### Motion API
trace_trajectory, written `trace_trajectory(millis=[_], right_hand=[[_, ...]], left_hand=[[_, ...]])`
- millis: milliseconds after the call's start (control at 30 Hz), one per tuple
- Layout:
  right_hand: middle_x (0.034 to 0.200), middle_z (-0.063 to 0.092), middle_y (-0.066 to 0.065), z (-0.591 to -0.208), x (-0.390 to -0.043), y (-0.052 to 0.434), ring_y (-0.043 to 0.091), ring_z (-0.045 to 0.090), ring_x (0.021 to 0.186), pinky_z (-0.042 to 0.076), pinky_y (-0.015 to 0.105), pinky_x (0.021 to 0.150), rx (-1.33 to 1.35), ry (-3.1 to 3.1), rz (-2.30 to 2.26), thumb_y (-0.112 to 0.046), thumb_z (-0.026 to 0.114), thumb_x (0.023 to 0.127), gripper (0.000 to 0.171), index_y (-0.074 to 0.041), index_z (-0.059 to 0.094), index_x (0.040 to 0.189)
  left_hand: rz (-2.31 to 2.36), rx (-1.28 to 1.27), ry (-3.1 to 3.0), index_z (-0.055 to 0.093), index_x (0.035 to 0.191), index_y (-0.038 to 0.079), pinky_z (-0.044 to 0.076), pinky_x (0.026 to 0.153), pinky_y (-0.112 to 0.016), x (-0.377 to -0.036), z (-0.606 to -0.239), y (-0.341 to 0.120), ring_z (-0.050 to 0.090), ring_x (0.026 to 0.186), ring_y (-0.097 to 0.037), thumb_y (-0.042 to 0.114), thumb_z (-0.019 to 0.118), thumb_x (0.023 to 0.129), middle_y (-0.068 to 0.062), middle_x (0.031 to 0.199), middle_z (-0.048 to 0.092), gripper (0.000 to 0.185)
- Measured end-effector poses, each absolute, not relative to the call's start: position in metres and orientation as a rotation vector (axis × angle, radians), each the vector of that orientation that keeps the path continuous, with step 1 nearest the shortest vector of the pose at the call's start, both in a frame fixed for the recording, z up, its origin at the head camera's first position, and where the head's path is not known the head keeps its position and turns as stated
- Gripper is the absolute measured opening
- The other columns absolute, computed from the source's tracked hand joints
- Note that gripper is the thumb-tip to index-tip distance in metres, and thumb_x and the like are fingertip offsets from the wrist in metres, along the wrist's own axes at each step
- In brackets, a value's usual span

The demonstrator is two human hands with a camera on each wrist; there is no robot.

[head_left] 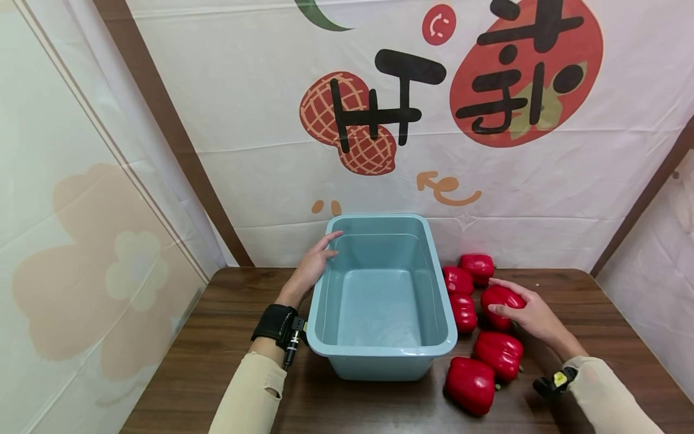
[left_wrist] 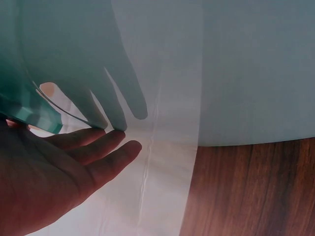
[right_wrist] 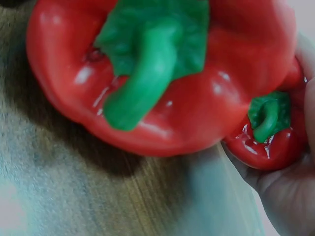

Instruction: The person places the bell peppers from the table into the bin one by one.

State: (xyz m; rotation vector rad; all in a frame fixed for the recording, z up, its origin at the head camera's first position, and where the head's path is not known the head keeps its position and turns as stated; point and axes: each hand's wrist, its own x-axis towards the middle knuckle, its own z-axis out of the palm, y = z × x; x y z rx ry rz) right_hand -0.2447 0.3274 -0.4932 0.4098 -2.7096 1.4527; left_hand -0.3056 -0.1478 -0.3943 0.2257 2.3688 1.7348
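Observation:
My left hand (head_left: 310, 269) lies at the left rim of a light blue plastic basin (head_left: 386, 351). Two of its fingertips reach over that rim, and in the left wrist view other fingers (left_wrist: 113, 160) extend straight alongside the basin's outer wall. On the right, my right hand (head_left: 534, 310) grips a glossy red bell pepper (head_left: 499, 298) between thumb and fingers. Its green stem (right_wrist: 267, 122) shows in the right wrist view, where a nearer bell pepper (right_wrist: 172, 123) fills the upper part. Inside the basin only its bare bottom and walls show.
More red bell peppers lie on the brown wooden table (head_left: 217, 361) right of the basin: two at the front (head_left: 470, 386), others close along its right wall (head_left: 462, 313), and one at the back (head_left: 477, 268). A white printed cloth (head_left: 260, 181) hangs behind the table.

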Motion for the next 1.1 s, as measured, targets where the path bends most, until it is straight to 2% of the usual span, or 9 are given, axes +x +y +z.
trace_trajectory(millis=[200, 400, 600, 767, 967, 1100], right_hand=[[0.133, 0.057, 0.008, -0.486, -0.243, 0.330, 0.002, 0.058, 0.102, 0.055, 0.025, 0.079, 0.407, -2.698, 1.462, -0.027, 0.069, 0.093, 0.060, -0.012, 0.048, 0.147], [0.126, 0.059, -0.008, -0.480, -0.241, 0.334, 0.004, 0.059, 0.101, 0.055, 0.025, 0.077, 0.409, -2.678, 1.460, -0.024, 0.069, 0.093, 0.057, -0.012, 0.050, 0.145], [0.121, 0.060, -0.014, -0.476, -0.240, 0.336, 0.006, 0.061, 0.097, 0.056, 0.027, 0.075, 0.411, -2.665, 1.464, -0.022, 0.069, 0.093, 0.056, -0.011, 0.050, 0.145], [0.122, 0.060, -0.014, -0.474, -0.239, 0.336, 0.006, 0.061, 0.097, 0.056, 0.027, 0.075, 0.405, -2.665, 1.482, -0.022, 0.069, 0.094, 0.055, -0.010, 0.050, 0.145], [0.121, 0.060, -0.004, -0.470, -0.237, 0.336, 0.008, 0.062, 0.094, 0.056, 0.028, 0.073, 0.390, -2.649, 1.508, -0.021, 0.069, 0.094, 0.054, -0.011, 0.051, 0.143], [0.117, 0.059, -0.001, -0.467, -0.235, 0.335, 0.008, 0.061, 0.092, 0.056, 0.029, 0.071, 0.370, -2.650, 1.510, -0.021, 0.069, 0.093, 0.055, -0.008, 0.049, 0.144]], left_hand=[[1.730, 0.230, 2.364, 0.033, 0.154, 0.028, 0.042, 0.101, -0.059, -0.305, -0.392, -0.148, 0.034, 0.139, -0.041, 0.016, 0.037, 0.102, -0.005, 0.166, 0.011, 0.054], [1.728, 0.218, 2.343, 0.031, 0.155, 0.031, 0.045, 0.098, -0.053, -0.306, -0.392, -0.154, 0.034, 0.140, -0.040, 0.017, 0.038, 0.101, -0.005, 0.166, 0.008, 0.056], [1.738, 0.186, 2.322, 0.028, 0.156, 0.033, 0.042, 0.102, -0.056, -0.305, -0.391, -0.155, 0.032, 0.141, -0.038, 0.018, 0.038, 0.102, -0.003, 0.167, 0.007, 0.057], [1.726, 0.193, 2.330, 0.028, 0.156, 0.035, 0.042, 0.102, -0.055, -0.304, -0.390, -0.153, 0.030, 0.143, -0.036, 0.018, 0.038, 0.102, 0.000, 0.167, 0.005, 0.057], [1.704, 0.178, 2.351, 0.031, 0.155, 0.037, 0.045, 0.099, -0.052, -0.305, -0.390, -0.153, 0.034, 0.140, -0.038, 0.019, 0.039, 0.102, -0.001, 0.166, 0.008, 0.056], [1.693, 0.166, 2.360, 0.031, 0.155, 0.038, 0.042, 0.103, -0.053, -0.305, -0.389, -0.153, 0.030, 0.143, -0.036, 0.020, 0.038, 0.102, 0.000, 0.167, 0.008, 0.056]])
